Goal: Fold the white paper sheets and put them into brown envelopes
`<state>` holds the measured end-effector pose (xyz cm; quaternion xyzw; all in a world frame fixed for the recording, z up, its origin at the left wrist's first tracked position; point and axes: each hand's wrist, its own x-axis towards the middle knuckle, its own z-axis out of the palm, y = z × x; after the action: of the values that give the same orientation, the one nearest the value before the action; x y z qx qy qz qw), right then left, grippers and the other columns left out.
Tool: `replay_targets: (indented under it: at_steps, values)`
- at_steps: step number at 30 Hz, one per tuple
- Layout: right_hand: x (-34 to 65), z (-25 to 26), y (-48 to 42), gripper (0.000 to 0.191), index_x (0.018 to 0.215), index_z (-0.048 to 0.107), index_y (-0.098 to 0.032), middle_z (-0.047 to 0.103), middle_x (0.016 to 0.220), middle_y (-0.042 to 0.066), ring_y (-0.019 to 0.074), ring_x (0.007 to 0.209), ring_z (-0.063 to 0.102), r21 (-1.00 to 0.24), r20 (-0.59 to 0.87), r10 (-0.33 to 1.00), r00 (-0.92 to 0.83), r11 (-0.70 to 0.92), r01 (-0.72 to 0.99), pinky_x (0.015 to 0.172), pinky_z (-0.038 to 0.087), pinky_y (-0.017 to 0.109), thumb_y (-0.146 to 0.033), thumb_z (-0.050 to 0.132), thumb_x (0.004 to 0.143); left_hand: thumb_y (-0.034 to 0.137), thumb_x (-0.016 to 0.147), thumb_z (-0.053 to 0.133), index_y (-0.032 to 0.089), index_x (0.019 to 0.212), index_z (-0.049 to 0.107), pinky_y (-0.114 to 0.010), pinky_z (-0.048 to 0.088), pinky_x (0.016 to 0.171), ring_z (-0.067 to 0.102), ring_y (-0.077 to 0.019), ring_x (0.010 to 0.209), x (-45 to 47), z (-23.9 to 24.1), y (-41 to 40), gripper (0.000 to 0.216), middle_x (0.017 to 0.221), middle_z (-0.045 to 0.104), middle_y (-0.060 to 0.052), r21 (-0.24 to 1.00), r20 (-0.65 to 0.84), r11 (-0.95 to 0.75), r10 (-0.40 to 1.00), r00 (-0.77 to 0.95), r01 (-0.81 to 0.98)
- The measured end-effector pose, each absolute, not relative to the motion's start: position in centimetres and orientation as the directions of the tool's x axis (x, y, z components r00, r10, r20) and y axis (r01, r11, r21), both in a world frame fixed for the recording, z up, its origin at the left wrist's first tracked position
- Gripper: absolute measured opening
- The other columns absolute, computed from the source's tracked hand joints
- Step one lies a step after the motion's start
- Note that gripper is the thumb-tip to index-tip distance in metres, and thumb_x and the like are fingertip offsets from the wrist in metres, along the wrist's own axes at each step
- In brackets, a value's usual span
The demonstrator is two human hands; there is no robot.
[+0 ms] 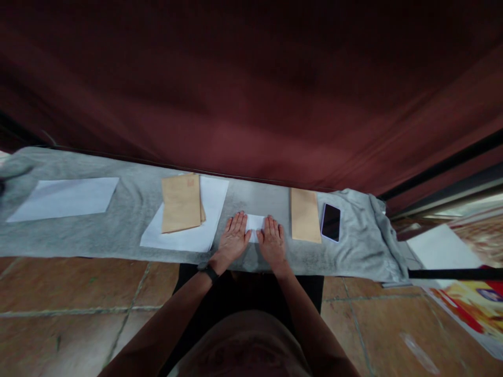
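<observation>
On the bench [129, 233], a small paper [255, 222] lies between the left hand [234, 235] and the right hand [272, 240], both flat on its sides. Their fingers are straight and nearly side by side, thumbs angled inward over it. Left of them, brown envelopes [181, 203] overlap white sheets [217, 201], whose edge comes near the left hand; another sheet [66, 199] lies well apart. Right of them stand in line a brown paper [305, 214] and, just beside it, a phone [331, 222]. Grey cloth [133, 180] covers the bench, bunched at the right end. Behind rises a dark red curtain [251, 136], close along the far edge; below is tiled floor [98, 293]. The body sits close to the near edge. Strips of cloth show beyond the fingertips and between right hand and brown paper.
</observation>
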<state>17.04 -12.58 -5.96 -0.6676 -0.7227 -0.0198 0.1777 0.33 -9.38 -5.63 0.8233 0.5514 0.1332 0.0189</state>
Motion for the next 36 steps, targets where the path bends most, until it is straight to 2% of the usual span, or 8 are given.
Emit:
replay_targets:
  at_steps: [7,14,20,24,27,31,36]
  values:
    - [17.9,-6.2,-13.1,0.056,0.156,0.036,-0.004,0.043,0.158,0.022,0.0304,0.148,0.039,-0.201,0.302,0.953,-0.023,0.088,0.976,0.12,0.029,0.052,-0.033,0.033,0.108,0.039,0.103,0.031,0.003,0.158,0.031,-0.053,0.027,0.125,0.028,-0.0301,0.154,-0.4,-6.0,-9.8,0.066,0.162,0.035,-0.021,0.193,0.253,-0.375,0.912,0.323,0.907]
    - [18.5,-6.5,-13.5,0.054,0.156,0.036,-0.005,0.043,0.158,0.022,0.0299,0.148,0.038,-0.215,0.31,0.951,-0.02,0.091,0.972,0.12,0.028,0.053,-0.03,0.031,0.108,0.039,0.104,0.031,0.006,0.158,0.033,-0.052,0.025,0.126,0.028,-0.0298,0.154,-1.2,-5.5,-10.4,0.064,0.163,0.034,-0.018,0.177,0.209,-0.353,0.926,0.315,0.919]
    - [19.0,-6.6,-13.9,0.054,0.156,0.037,-0.006,0.043,0.159,0.021,0.0306,0.148,0.039,-0.208,0.295,0.955,-0.019,0.084,0.974,0.12,0.029,0.052,-0.029,0.03,0.108,0.034,0.103,0.032,0.008,0.157,0.035,-0.053,0.025,0.126,0.027,-0.0302,0.154,-2.0,-5.5,-11.2,0.06,0.163,0.034,-0.016,0.181,0.22,-0.36,0.922,0.319,0.915]
    - [19.3,-6.7,-14.1,0.054,0.156,0.039,-0.007,0.044,0.158,0.021,0.0298,0.147,0.039,-0.222,0.314,0.949,-0.016,0.09,0.971,0.119,0.031,0.052,-0.029,0.03,0.108,0.029,0.103,0.033,0.01,0.16,0.03,-0.055,0.023,0.127,0.024,-0.0288,0.156,-2.1,-4.9,-11.6,0.06,0.165,0.031,-0.015,0.192,0.24,-0.379,0.913,0.331,0.905]
    - [19.4,-6.8,-14.2,0.053,0.154,0.041,-0.006,0.046,0.157,0.021,0.0299,0.146,0.04,-0.238,0.327,0.945,-0.012,0.094,0.967,0.119,0.031,0.053,-0.029,0.031,0.108,0.025,0.103,0.032,0.01,0.158,0.033,-0.051,0.024,0.128,0.023,-0.026,0.156,-2.0,-4.2,-12.1,0.057,0.166,0.03,-0.014,0.182,0.237,-0.456,0.88,0.411,0.871]
    - [19.6,-6.8,-14.1,0.053,0.155,0.041,-0.007,0.047,0.156,0.021,0.0299,0.146,0.041,-0.273,0.34,0.94,-0.008,0.106,0.956,0.119,0.033,0.053,-0.03,0.032,0.108,0.032,0.105,0.036,0.019,0.154,0.043,-0.042,0.025,0.128,0.028,-0.0209,0.155,-1.9,-3.7,-13.5,0.051,0.164,0.037,-0.006,0.183,0.213,-0.652,0.757,0.618,0.736]
    - [19.2,-6.1,-14.3,0.054,0.157,0.035,-0.008,0.045,0.157,0.02,0.0277,0.148,0.039,-0.324,0.357,0.934,-0.03,0.154,0.933,0.12,0.034,0.053,-0.03,0.029,0.108,0.039,0.106,0.037,0.022,0.154,0.042,-0.041,0.021,0.129,0.029,-0.0191,0.154,-1.8,-3.7,-14.6,0.051,0.164,0.038,-0.005,0.188,0.172,-0.691,0.723,0.67,0.698]
